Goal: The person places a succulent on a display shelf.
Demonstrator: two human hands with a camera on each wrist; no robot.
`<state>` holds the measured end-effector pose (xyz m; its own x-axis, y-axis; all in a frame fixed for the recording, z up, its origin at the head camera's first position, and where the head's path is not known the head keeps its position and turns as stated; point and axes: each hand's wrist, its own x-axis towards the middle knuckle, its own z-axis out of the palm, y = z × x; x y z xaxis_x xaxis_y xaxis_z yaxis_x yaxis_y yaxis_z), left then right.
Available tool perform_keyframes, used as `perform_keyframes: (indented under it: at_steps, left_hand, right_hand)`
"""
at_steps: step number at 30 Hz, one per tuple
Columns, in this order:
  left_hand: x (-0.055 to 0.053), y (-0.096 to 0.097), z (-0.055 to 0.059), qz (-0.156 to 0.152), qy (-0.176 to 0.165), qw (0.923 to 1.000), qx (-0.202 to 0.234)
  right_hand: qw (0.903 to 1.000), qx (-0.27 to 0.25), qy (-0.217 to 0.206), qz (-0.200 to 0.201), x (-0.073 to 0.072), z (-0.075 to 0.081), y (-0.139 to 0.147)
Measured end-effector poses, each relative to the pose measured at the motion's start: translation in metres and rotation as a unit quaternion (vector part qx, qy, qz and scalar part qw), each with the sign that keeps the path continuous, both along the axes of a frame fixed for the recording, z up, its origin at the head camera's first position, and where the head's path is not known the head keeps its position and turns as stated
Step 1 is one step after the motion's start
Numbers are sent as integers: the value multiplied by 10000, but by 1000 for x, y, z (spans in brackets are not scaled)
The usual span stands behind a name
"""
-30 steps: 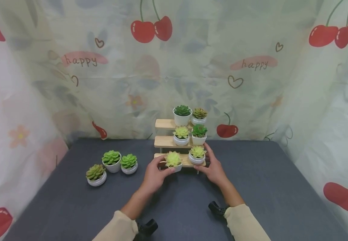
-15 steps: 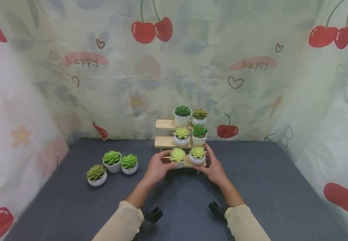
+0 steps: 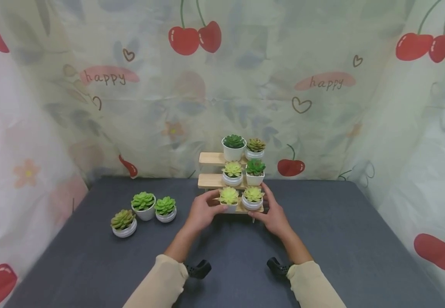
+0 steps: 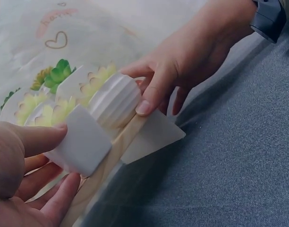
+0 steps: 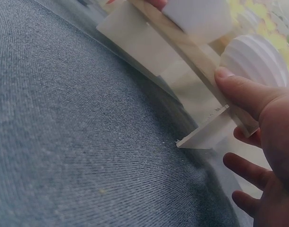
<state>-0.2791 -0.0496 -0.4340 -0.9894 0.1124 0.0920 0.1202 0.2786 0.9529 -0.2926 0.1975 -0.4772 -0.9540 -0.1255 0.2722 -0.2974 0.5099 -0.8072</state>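
Note:
A tiered wooden plant stand [image 3: 209, 181] stands at the centre back of the table, potted succulents on its steps. My left hand [image 3: 202, 210] holds a pale green succulent in a square white pot [image 4: 85, 142], at the lowest step, thumb on one side and fingers on the other. Whether the pot bears its weight on the wood is hard to tell. With my right hand [image 3: 275, 217] I grip the right end of the lowest step, thumb at its front edge against a ridged round white pot [image 5: 255, 59] that holds another pale succulent.
On the middle step sit a pale succulent [image 3: 232, 173] and a dark green one in a square pot [image 3: 255, 172]. The top step carries two more, a dark green succulent [image 3: 233, 147] and a brownish one [image 3: 255, 148]. Three potted succulents [image 3: 143, 206] stand on the table at left.
My left hand has moved the square-potted succulent right and slightly back, closer to the ridged pot on the lowest step. The right hand has stayed at the step's end.

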Motion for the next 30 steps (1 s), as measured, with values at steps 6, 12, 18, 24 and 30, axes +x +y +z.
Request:
perform_keyframes:
  at_steps: [6, 12, 18, 24, 30]
  left_hand:
    - [-2, 4, 2, 48, 30, 10000, -5]
    - [-1, 6, 2, 90, -23, 10000, -24]
    - [-2, 6, 0, 50, 48, 9999, -82]
    - [-2, 8, -1, 20, 199, 9997, -128]
    - [0, 10, -2, -32, 410, 9991, -51]
  right_hand:
    - [10000, -44, 2, -7, -1, 1, 1]
    - [10000, -18, 19, 22, 0, 1, 1]
    - [10000, -12, 29, 42, 0, 0, 0]
    - [10000, 2, 18, 26, -1, 0, 1]
    - [10000, -6, -39, 17, 1, 1, 0]
